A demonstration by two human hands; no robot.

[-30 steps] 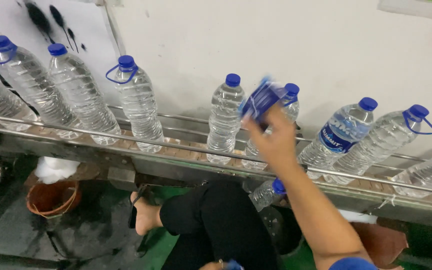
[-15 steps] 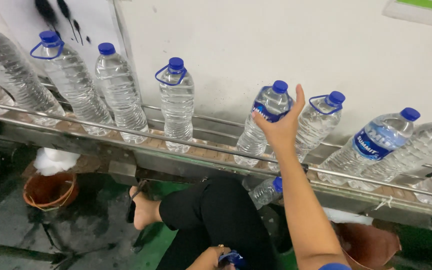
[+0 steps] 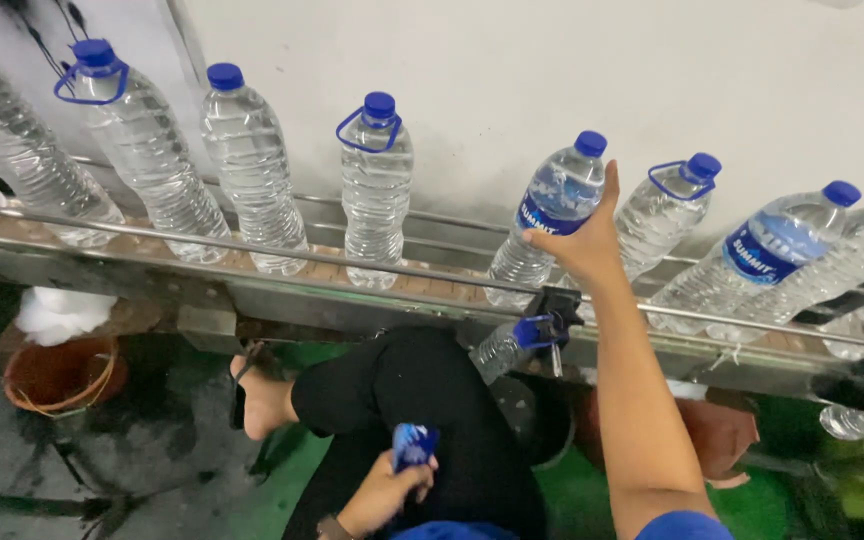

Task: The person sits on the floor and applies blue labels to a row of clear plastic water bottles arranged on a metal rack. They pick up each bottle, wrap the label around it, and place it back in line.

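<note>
My right hand (image 3: 580, 240) is raised to the conveyor and grips a clear water bottle (image 3: 550, 215) with a blue cap and a blue label band around its shoulder. My left hand (image 3: 384, 490) rests low by my lap, holding a small stack of blue labels (image 3: 412, 445). More clear bottles with blue caps stand in a row on the conveyor (image 3: 132, 240): some with blue carry handles (image 3: 377, 190), one plain (image 3: 250, 165), another labelled one (image 3: 767, 255) to the right.
Metal guide rails (image 3: 352, 265) run along the conveyor's front, with a white wall behind. Under it, a bottle (image 3: 507, 345) lies on its side near my black-trousered knee (image 3: 422, 380). An orange bucket (image 3: 57, 375) and white cloth (image 3: 57, 310) sit lower left.
The bottles have travelled left along the conveyor. My right hand went from holding up a blue label to clasping the labelled bottle. My left hand has come into view holding labels.
</note>
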